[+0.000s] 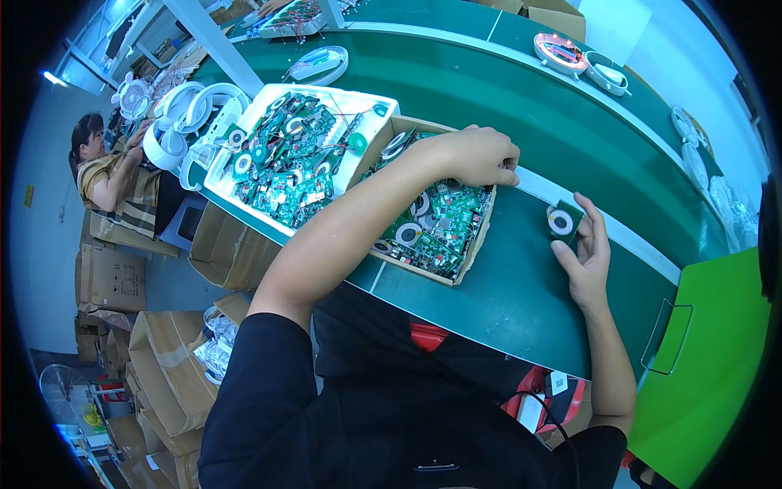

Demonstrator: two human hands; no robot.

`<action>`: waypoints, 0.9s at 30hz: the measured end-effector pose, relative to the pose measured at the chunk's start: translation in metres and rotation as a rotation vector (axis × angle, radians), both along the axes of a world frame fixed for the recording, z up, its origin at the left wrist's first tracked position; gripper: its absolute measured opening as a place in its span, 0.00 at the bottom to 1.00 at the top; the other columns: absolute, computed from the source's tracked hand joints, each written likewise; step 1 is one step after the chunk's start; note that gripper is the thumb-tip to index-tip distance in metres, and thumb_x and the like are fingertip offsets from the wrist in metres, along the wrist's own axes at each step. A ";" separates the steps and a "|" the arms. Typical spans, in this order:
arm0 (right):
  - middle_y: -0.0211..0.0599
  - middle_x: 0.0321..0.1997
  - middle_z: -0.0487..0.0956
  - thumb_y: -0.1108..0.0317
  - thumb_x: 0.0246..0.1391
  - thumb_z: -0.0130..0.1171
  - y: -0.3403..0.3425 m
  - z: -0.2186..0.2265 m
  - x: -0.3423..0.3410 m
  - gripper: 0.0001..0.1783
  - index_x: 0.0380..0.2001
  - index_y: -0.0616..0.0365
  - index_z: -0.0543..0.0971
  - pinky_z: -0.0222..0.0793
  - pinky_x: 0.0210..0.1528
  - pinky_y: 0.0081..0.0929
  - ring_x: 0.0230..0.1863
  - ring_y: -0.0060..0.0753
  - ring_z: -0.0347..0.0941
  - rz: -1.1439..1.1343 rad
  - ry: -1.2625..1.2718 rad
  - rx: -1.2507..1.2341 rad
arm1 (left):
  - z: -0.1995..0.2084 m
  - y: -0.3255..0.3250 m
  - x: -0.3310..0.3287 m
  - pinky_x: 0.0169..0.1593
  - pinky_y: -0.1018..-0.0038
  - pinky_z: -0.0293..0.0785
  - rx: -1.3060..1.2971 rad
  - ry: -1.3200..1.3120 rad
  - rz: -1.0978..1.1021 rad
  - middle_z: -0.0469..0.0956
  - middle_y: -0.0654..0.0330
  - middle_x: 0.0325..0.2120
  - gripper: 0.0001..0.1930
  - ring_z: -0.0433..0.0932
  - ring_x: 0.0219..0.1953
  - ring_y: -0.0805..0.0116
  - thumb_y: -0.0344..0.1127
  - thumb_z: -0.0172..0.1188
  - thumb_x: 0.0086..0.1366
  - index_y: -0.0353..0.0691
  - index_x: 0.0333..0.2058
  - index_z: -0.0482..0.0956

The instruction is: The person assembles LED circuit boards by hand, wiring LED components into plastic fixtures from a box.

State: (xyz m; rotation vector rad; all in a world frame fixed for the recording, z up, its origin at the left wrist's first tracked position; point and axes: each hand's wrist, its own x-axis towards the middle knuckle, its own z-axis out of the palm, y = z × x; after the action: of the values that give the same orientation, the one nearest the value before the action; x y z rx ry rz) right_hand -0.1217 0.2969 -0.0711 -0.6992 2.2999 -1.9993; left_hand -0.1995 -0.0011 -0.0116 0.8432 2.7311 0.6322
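In my right hand [591, 262] is a small green circuit board [575, 218] with a round white coil ring, pinched between thumb and fingers above the green table. My left hand [479, 156] is closed, its fingers curled down over the far right corner of a shallow cardboard box [479, 244]. Whatever lies between those fingertips, if anything, is hidden. Many green circuit boards [444, 218], some with coil rings, fill the box, and my left forearm covers part of it. To its left, a white foam tray [368, 99] holds a heap of similar boards [285, 151] and thin wires.
A green conveyor belt [456, 77] runs behind the table, carrying round white-framed parts [562, 53]. At the right stands a bright green panel [709, 350] with a wire handle. White ring-shaped housings [175, 134] and a seated co-worker [114, 175] are at the left, above cardboard boxes [171, 367].
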 end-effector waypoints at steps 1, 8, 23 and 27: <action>0.44 0.59 0.83 0.73 0.58 0.71 0.001 -0.001 0.000 0.44 0.76 0.63 0.65 0.63 0.72 0.33 0.63 0.33 0.78 -0.001 0.000 0.001 | 0.000 0.001 0.000 0.56 0.57 0.79 0.002 -0.002 -0.001 0.86 0.49 0.42 0.19 0.85 0.48 0.50 0.48 0.66 0.72 0.36 0.45 0.87; 0.39 0.50 0.86 0.84 0.60 0.69 0.005 -0.009 -0.004 0.25 0.60 0.65 0.77 0.73 0.60 0.24 0.53 0.24 0.82 -0.088 -0.112 0.047 | 0.001 0.001 0.001 0.56 0.57 0.79 0.001 0.005 -0.001 0.86 0.49 0.42 0.19 0.86 0.47 0.50 0.48 0.66 0.73 0.35 0.45 0.87; 0.30 0.42 0.82 0.83 0.61 0.69 0.001 -0.001 0.001 0.25 0.61 0.62 0.78 0.70 0.55 0.21 0.46 0.19 0.78 -0.050 -0.055 0.070 | 0.002 0.000 0.002 0.54 0.57 0.79 0.010 0.013 0.005 0.86 0.49 0.40 0.19 0.86 0.46 0.50 0.49 0.66 0.72 0.36 0.43 0.87; 0.29 0.42 0.82 0.83 0.61 0.69 0.003 -0.005 -0.001 0.26 0.62 0.61 0.79 0.71 0.55 0.21 0.46 0.20 0.78 -0.062 -0.042 0.073 | 0.001 0.001 0.001 0.54 0.58 0.79 0.011 -0.004 0.011 0.86 0.49 0.40 0.19 0.85 0.46 0.50 0.49 0.67 0.72 0.36 0.43 0.87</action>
State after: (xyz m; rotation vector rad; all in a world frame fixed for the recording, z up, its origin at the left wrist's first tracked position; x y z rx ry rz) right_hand -0.1226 0.2995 -0.0764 -0.5829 2.3857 -1.9229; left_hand -0.1984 0.0000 -0.0107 0.8289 2.7333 0.6512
